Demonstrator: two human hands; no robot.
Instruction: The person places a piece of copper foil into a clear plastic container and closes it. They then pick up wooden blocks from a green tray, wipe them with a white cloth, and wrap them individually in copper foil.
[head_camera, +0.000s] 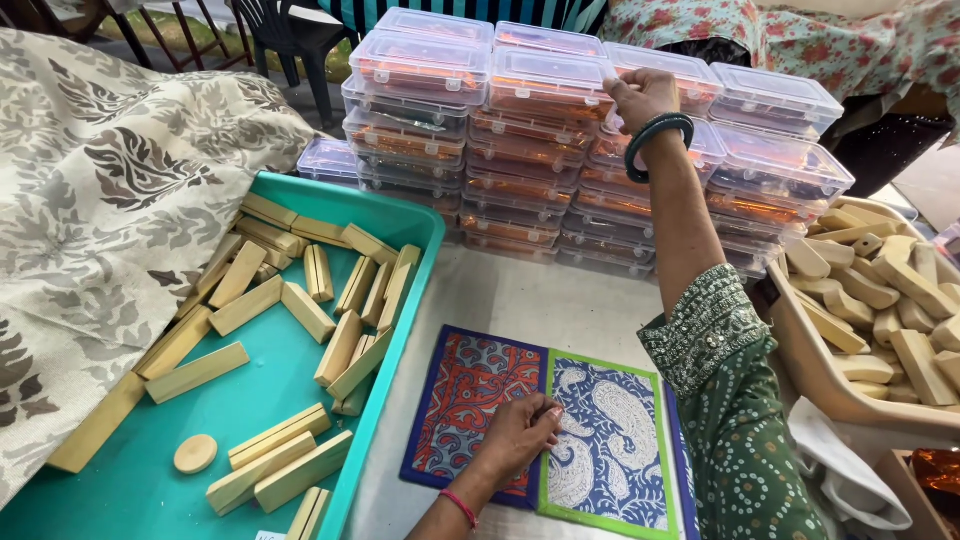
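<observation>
Clear box (650, 72) — pinched in right hand (640, 95) grip; left hand (520, 435) flat on mat (605, 440).

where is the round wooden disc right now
In the head view the round wooden disc lies low on the left in the teal tray, just left of a cluster of long wooden blocks.

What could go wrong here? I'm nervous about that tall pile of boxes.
The right hand reaches the top of the stacked clear boxes; a push might topple a column off the table. The left hand only rests on the patterned cards, so they might slide towards the teal tray.
</observation>
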